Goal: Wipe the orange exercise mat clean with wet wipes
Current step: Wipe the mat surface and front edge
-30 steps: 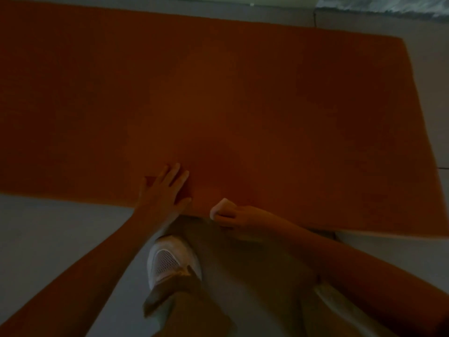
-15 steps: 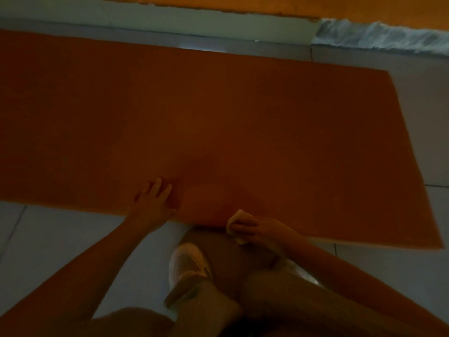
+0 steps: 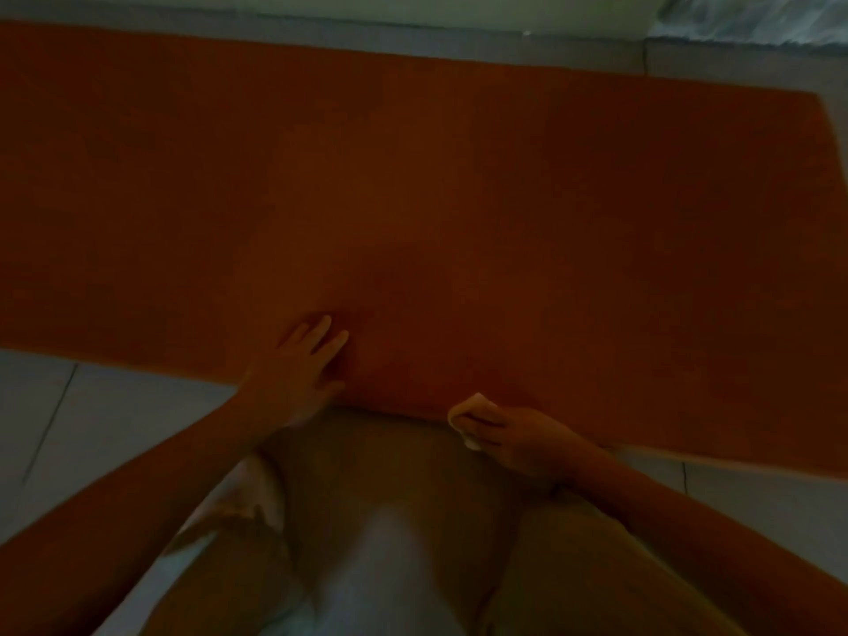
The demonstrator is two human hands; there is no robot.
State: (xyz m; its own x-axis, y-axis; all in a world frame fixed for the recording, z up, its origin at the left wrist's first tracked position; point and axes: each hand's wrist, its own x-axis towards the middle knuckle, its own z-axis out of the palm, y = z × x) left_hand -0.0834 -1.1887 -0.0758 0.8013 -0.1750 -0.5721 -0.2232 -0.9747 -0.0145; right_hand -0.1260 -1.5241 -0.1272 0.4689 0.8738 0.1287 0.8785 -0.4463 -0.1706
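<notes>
Floor: pale tiles (image 3: 92,429) are showing under dim light on the near side of the mat and past its right end, with thin dark joints running between them.
Background: a pale wall (image 3: 413,6) is running along the top edge, and a mottled grey strip (image 3: 757,16) is sitting in the top right corner.
Mat: the orange exercise mat (image 3: 459,176) is lying flat on the tiles, stretching from the left edge of the view almost to the right edge, with its long near edge passing just in front of the person's knees.
Left hand: the left hand (image 3: 293,374) is resting palm down on the mat just inside the near edge, with its fingers straight, slightly spread and gripping nothing.
Right hand: the right hand (image 3: 518,433) is curling its fingers round a wet wipe at the mat's near edge, to the right of the left hand and apart from it.
Wipe: the wet wipe (image 3: 468,408) is sticking out pale and bunched from the fingertips, touching the mat's near edge.
Legs: tan trousers (image 3: 404,475) are filling the lower middle, between the two forearms; the pale blurred patches beside them are too smeared to tell.
</notes>
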